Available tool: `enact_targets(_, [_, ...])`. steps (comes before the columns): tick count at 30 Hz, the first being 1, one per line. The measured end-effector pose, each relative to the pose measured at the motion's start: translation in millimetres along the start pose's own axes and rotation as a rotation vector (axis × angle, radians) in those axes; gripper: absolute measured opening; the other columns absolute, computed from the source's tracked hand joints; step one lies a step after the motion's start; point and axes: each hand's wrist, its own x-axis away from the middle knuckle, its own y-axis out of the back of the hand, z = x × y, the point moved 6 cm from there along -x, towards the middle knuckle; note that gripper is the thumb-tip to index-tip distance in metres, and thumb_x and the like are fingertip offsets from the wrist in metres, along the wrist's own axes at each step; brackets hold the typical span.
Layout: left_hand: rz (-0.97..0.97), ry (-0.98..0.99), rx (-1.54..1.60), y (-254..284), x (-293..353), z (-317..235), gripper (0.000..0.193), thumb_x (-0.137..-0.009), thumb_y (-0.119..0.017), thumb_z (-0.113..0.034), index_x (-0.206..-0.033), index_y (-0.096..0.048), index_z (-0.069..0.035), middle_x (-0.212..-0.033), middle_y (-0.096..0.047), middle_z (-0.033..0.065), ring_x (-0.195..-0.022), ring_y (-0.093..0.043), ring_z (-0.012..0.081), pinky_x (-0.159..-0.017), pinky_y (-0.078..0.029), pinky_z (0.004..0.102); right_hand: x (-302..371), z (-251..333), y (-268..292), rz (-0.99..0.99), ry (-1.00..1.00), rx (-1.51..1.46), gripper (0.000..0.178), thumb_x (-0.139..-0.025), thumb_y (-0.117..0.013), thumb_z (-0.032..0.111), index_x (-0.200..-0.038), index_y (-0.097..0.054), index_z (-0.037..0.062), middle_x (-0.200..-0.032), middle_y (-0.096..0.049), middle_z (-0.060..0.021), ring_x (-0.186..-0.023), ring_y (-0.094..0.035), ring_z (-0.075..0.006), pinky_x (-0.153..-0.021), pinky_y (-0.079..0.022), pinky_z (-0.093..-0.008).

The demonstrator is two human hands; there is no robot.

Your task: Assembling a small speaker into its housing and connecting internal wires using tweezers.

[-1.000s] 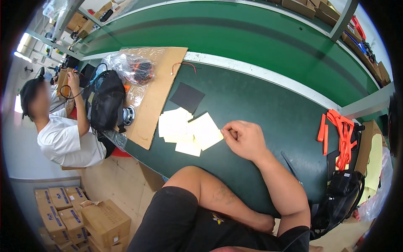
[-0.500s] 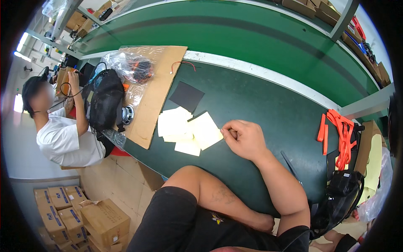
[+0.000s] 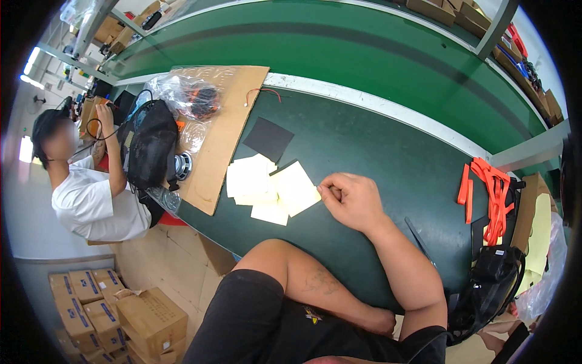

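My right hand (image 3: 350,198) rests on the green tabletop with curled fingers. Its thumb and forefinger pinch the right corner of a pale yellow square sheet (image 3: 295,188), which has a dark strip along its upper left edge. Several similar yellow sheets (image 3: 250,179) overlap beside it on the left. A plain black square sheet (image 3: 268,139) lies just behind them. My left forearm bends across my body, and my left hand (image 3: 382,321) is low by my right upper arm, its fingers mostly hidden. A dark slender tool (image 3: 417,236) lies to the right of my right forearm.
Cardboard (image 3: 233,121) at left carries a black mesh bag (image 3: 151,145), clear plastic and a round speaker (image 3: 182,165). A red wire (image 3: 270,91) lies behind. Orange straps (image 3: 494,200) and a black bag (image 3: 494,273) are at right. A co-worker (image 3: 91,194) sits left, above stacked boxes (image 3: 85,309).
My hands and the sheets stay put. At the lower right edge, another person's bare limb has shifted slightly to the right.
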Motion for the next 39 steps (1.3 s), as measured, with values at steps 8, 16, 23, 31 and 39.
enact_targets(8, [-0.065,-0.004,-0.003,4.9,1.6,-0.8,0.017,-0.091,-0.051,-0.02,-0.089,-0.064,-0.009,-0.076,-0.064,0.0131,-0.072,-0.063,0.035,-0.062,-0.049,0.046,-0.1,-0.4,1.2,0.008,-0.02,0.002,0.007,-0.082,-0.07,0.015,-0.079,-0.069,0.0085,-0.058,-0.055,-0.0043,-0.051,-0.055,-0.0204,-0.048,-0.042,-0.0338])
enact_targets(16, [0.041,0.007,0.008,1.8,-2.1,-1.7,0.02,-0.093,-0.05,-0.022,-0.089,-0.065,-0.009,-0.078,-0.065,0.0129,-0.073,-0.064,0.0344,-0.064,-0.05,0.0462,0.2,0.9,0.5,0.008,-0.006,-0.013,0.007,-0.082,-0.07,0.013,-0.079,-0.068,0.0071,-0.059,-0.056,-0.004,-0.051,-0.055,-0.0196,-0.049,-0.042,-0.0325])
enact_targets(23, [0.002,-0.021,-0.014,6.9,-1.1,-5.7,0.019,-0.092,-0.051,-0.021,-0.089,-0.064,-0.007,-0.077,-0.065,0.0131,-0.074,-0.064,0.0353,-0.063,-0.05,0.0472,1.4,-1.1,-0.3,0.003,-0.008,-0.011,0.006,-0.081,-0.07,0.013,-0.079,-0.068,0.0073,-0.059,-0.055,-0.0039,-0.051,-0.054,-0.019,-0.049,-0.042,-0.0322])
enact_targets(31, [0.043,0.009,-0.048,6.2,1.1,-2.5,0.015,-0.09,-0.053,-0.018,-0.093,-0.064,-0.009,-0.079,-0.065,0.0127,-0.076,-0.064,0.0348,-0.063,-0.05,0.0458,-1.0,-1.4,0.3,-0.016,0.01,-0.006,0.007,-0.081,-0.07,0.014,-0.078,-0.068,0.0081,-0.059,-0.055,-0.0042,-0.05,-0.053,-0.0194,-0.048,-0.041,-0.0328])
enact_targets(39, [0.045,-0.015,-0.052,5.0,-0.7,-6.7,0.013,-0.089,-0.052,-0.017,-0.094,-0.063,-0.01,-0.079,-0.065,0.0125,-0.077,-0.065,0.0339,-0.064,-0.051,0.0452,2.1,0.4,-2.3,0.013,0.002,0.009,0.008,-0.082,-0.07,0.014,-0.078,-0.068,0.0078,-0.06,-0.056,-0.0047,-0.05,-0.054,-0.0196,-0.047,-0.041,-0.0328])
